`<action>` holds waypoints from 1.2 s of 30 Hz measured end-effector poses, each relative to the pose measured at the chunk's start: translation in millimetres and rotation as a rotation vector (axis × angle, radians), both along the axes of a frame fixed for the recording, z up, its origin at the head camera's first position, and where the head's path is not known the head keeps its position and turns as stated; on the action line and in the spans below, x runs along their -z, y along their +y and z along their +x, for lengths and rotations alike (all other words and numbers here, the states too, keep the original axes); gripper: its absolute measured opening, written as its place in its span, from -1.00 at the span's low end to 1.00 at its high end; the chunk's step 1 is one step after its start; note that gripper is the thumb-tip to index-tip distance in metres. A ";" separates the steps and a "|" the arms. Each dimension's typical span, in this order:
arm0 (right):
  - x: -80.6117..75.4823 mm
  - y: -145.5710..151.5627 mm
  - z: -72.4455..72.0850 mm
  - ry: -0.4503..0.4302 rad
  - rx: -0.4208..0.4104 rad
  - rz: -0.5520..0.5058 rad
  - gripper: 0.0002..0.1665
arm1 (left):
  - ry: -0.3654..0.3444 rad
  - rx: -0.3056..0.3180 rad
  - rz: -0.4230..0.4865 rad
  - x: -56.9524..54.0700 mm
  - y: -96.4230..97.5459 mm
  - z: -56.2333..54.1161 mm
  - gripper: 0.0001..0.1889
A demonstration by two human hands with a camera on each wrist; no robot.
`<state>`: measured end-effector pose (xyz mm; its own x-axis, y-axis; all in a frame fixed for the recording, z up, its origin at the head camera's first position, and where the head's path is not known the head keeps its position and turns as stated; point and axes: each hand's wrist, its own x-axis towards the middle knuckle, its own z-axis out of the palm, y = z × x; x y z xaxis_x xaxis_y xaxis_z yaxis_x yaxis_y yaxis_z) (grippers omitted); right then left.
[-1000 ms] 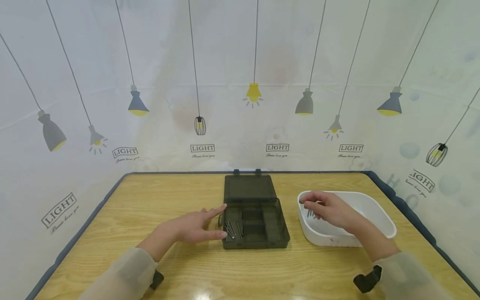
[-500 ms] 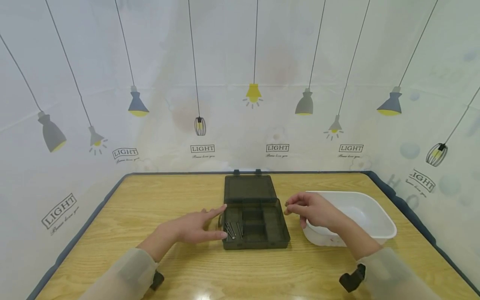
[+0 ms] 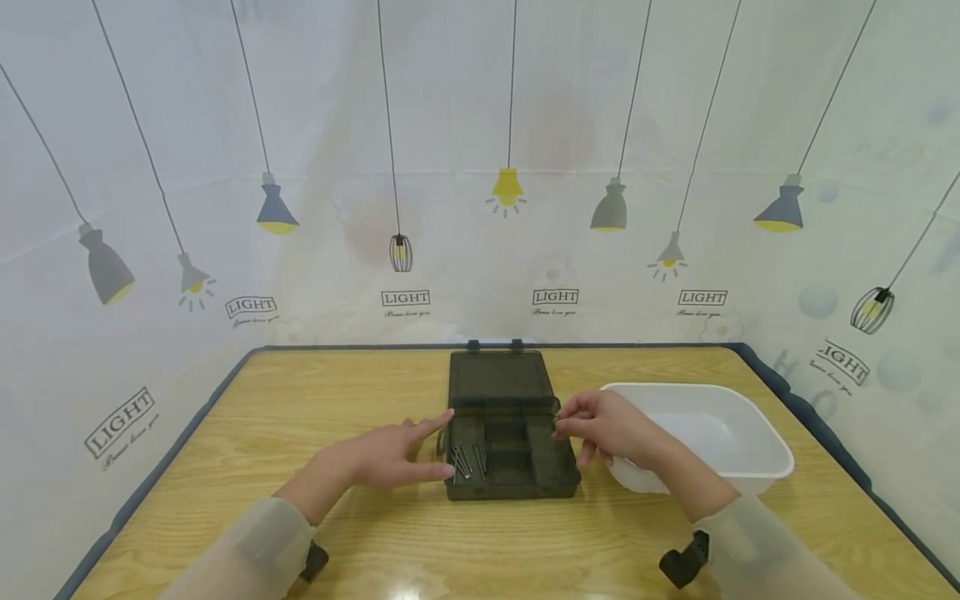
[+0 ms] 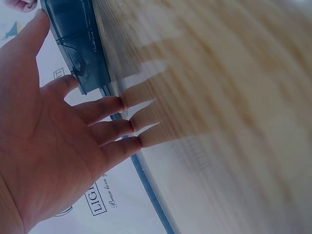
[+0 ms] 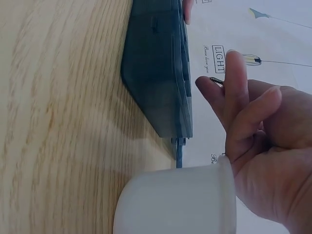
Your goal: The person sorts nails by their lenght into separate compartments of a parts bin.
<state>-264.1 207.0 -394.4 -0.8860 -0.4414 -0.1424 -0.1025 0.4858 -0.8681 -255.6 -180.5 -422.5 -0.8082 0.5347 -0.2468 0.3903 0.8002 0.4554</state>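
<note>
A dark translucent compartment box (image 3: 504,483) lies with its lid (image 3: 500,375) folded back. Several long metal nails or screws (image 3: 462,461) rest in its left compartment. My left hand (image 3: 386,454) touches the box's left side with thumb and index finger spread; in the left wrist view its other fingers reach down to the tabletop. Over the box's right edge, my right hand (image 3: 613,427) pinches a small dark screw (image 5: 217,81) between its fingertips. The screw's threaded end shows in the right wrist view, while the rest is hidden by the fingers.
Right of the box stands a white plastic basin (image 3: 765,467), partly behind my right forearm. Both sit on a wood-grain table (image 3: 420,542). A printed cloth (image 3: 480,250) with lamp drawings hangs behind the table's far edge.
My right hand has moved left from over the white basin to the box's right edge, carrying the small screw. The left hand and the box have stayed put.
</note>
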 end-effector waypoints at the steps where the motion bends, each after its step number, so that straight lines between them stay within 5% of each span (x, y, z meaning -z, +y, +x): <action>1: 0.2 -0.9 -0.1 -0.005 0.003 0.002 -0.66 | -0.001 0.002 0.001 0.0 0.2 0.1 0.01; 18: -2.8 -7.9 4.0 -0.037 0.023 0.019 -0.68 | -0.010 -0.016 -0.003 -0.1 1.2 0.9 0.01; 36: -2.6 73.9 -16.4 0.037 0.113 0.058 -0.51 | -0.013 -0.020 -0.010 0.0 1.8 0.4 0.03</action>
